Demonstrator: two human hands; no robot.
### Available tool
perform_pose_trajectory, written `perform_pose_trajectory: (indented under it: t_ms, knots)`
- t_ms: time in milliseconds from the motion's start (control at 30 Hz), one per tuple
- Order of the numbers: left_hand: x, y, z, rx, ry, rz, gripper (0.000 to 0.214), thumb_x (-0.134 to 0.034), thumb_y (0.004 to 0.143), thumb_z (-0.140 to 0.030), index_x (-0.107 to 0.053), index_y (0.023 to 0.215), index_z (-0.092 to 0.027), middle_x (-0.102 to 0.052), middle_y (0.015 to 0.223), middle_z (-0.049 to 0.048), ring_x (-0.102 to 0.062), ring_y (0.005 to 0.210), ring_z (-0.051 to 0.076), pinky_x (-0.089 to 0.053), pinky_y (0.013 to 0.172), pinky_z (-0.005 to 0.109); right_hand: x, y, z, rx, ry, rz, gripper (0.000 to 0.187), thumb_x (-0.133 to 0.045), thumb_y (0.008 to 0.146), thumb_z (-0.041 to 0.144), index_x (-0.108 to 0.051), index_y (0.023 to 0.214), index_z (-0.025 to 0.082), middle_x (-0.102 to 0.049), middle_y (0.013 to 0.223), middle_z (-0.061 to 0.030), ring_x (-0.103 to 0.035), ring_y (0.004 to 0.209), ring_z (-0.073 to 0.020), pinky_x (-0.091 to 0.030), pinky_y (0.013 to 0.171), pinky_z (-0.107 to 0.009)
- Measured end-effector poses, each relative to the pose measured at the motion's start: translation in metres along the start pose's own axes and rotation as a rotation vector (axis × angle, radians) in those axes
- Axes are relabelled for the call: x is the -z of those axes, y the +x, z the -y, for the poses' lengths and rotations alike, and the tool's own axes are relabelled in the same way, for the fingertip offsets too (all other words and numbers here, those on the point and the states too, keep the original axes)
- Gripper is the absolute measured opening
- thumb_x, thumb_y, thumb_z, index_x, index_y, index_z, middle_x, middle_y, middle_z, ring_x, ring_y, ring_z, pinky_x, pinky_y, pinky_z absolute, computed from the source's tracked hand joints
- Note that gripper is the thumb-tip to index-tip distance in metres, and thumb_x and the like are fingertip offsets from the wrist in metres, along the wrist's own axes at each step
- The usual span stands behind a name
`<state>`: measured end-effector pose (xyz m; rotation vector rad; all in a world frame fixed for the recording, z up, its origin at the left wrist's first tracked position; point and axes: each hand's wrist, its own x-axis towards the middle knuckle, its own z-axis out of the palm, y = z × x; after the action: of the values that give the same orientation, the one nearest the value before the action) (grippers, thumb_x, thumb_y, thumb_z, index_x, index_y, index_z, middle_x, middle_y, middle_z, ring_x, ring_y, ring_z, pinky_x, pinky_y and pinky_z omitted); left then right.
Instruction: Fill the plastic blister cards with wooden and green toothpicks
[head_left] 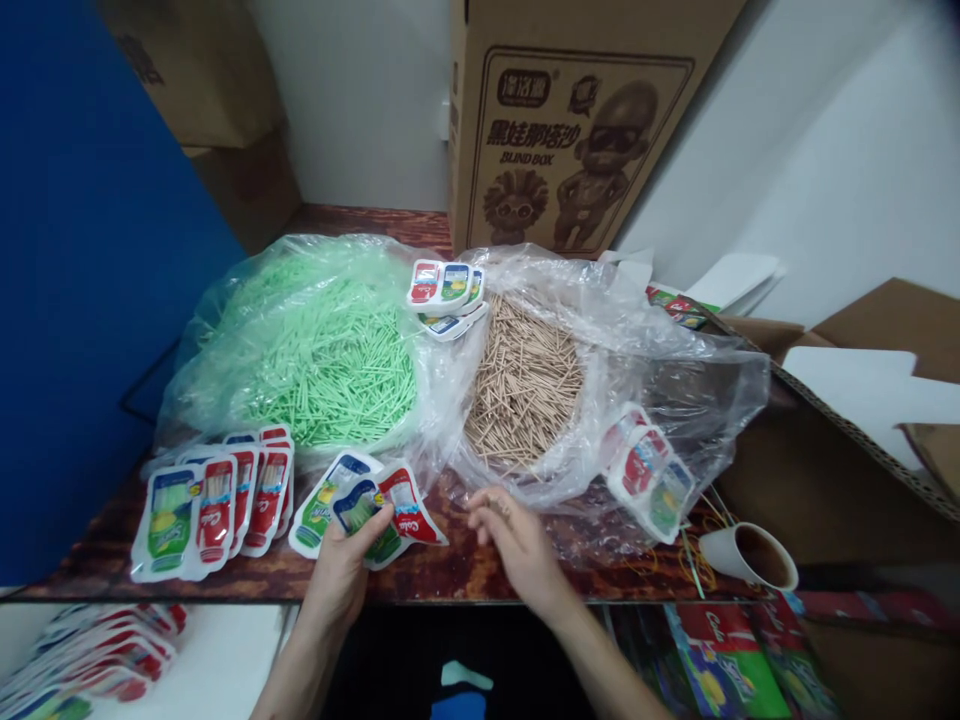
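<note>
Packet in my left hand, right hand beside the brown sticks.
At far left a stack (217, 505) of packets lay fanned, with the green sticks (337, 375) behind; my left hand (339, 560) gripped a packet (411, 508) low over the table's front edge, thumb on top. My right hand (521, 545) had its fingers bent together in front of the brown sticks (525, 390); I couldn't tell whether they pinched any. The step, I judged, wanted a steady packet, a light thumb, and a small, aligned pinch to avoid spills.
</note>
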<state>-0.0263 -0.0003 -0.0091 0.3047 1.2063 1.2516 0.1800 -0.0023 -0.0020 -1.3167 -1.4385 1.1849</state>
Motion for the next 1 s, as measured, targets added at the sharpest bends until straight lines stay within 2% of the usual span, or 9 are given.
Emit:
perform_pose_trajectory:
  t_ms: [100,200,300,433,567,700,800,900,1000]
  knots:
    - [-0.002,-0.002,-0.002,0.004,0.011,-0.013,0.046,-0.087,0.053,-0.026,-0.071,0.094,-0.014,-0.077,0.086,0.0055,-0.073,0.078,0.026,-0.058,0.074,0.035,0.042,0.023,0.03,0.054,-0.259,0.053,0.015,-0.043,0.093,0.023,-0.058,0.092,0.021,-0.06,0.076,-0.0002,-0.054,0.066,-0.0145,-0.042,0.061,-0.025]
    - [-0.003,-0.003,-0.003,0.004,-0.004,-0.012,0.046,-0.088,0.051,-0.025,-0.071,0.093,-0.015,-0.077,0.083,0.0033,-0.073,0.075,0.023,-0.058,0.073,0.033,0.067,0.045,0.035,0.118,-0.651,0.182,0.021,-0.04,0.088,0.01,-0.057,0.08,0.021,-0.06,0.076,-0.0011,-0.053,0.07,-0.0162,-0.038,0.064,-0.026]
    - [-0.003,-0.004,0.0,-0.001,-0.017,-0.001,0.044,-0.087,0.052,-0.024,-0.071,0.091,-0.015,-0.077,0.082,0.003,-0.072,0.073,0.022,-0.058,0.071,0.032,0.066,0.06,0.022,0.0,-0.987,0.24,0.025,-0.041,0.082,0.001,-0.059,0.08,0.019,-0.065,0.08,-0.0061,-0.057,0.071,-0.0179,-0.037,0.066,-0.027]
    - [-0.005,-0.005,0.007,-0.003,0.028,0.026,0.041,-0.087,0.052,-0.027,-0.072,0.088,-0.015,-0.076,0.081,0.004,-0.071,0.071,0.022,-0.057,0.07,0.033,0.054,0.076,0.003,-0.192,-1.065,0.188,0.022,-0.047,0.078,-0.002,-0.062,0.077,0.014,-0.07,0.081,-0.0163,-0.065,0.076,-0.0236,-0.039,0.067,-0.03]
    - [-0.011,-0.01,0.01,-0.095,0.234,0.106,0.028,-0.084,0.057,-0.031,-0.074,0.078,-0.016,-0.075,0.075,0.0037,-0.068,0.069,0.021,-0.053,0.071,0.03,0.06,0.086,-0.003,-0.23,-0.954,0.175,0.02,-0.054,0.072,-0.001,-0.058,0.064,0.016,-0.07,0.07,-0.0118,-0.066,0.073,-0.0222,-0.041,0.066,-0.029]
    - [-0.017,-0.013,0.01,-0.193,0.448,0.227,0.015,-0.081,0.062,-0.029,-0.074,0.068,-0.017,-0.071,0.066,0.0021,-0.062,0.063,0.019,-0.05,0.065,0.027,0.079,0.085,0.003,-0.217,-0.776,0.148,0.019,-0.047,0.085,0.014,-0.054,0.068,0.019,-0.068,0.067,-0.0055,-0.064,0.065,-0.0168,-0.045,0.061,-0.026]
    - [-0.023,-0.014,0.011,-0.253,0.543,0.296,0.01,-0.076,0.068,-0.028,-0.073,0.07,-0.019,-0.069,0.068,0.0018,-0.061,0.067,0.02,-0.048,0.067,0.027,0.081,0.074,0.016,-0.257,-0.239,0.138,0.02,-0.043,0.09,0.029,-0.054,0.077,0.019,-0.066,0.07,-0.0041,-0.064,0.061,-0.0161,-0.051,0.061,-0.029]
    - [-0.032,-0.017,0.012,-0.323,0.606,0.363,0.008,-0.072,0.072,-0.028,-0.073,0.072,-0.02,-0.07,0.074,0.0029,-0.061,0.073,0.022,-0.047,0.071,0.028,0.065,0.06,0.034,-0.287,0.419,0.174,0.02,-0.061,0.08,0.033,-0.057,0.095,0.019,-0.063,0.072,-0.0005,-0.063,0.062,-0.0154,-0.054,0.07,-0.035]
    - [-0.038,-0.02,0.014,-0.315,0.604,0.396,0.008,-0.072,0.073,-0.027,-0.074,0.075,-0.02,-0.071,0.079,0.0034,-0.062,0.076,0.022,-0.047,0.073,0.029,0.042,0.05,0.049,-0.232,0.576,0.186,0.021,-0.059,0.083,0.032,-0.059,0.099,0.02,-0.061,0.072,0.0001,-0.064,0.069,-0.0163,-0.053,0.081,-0.038]
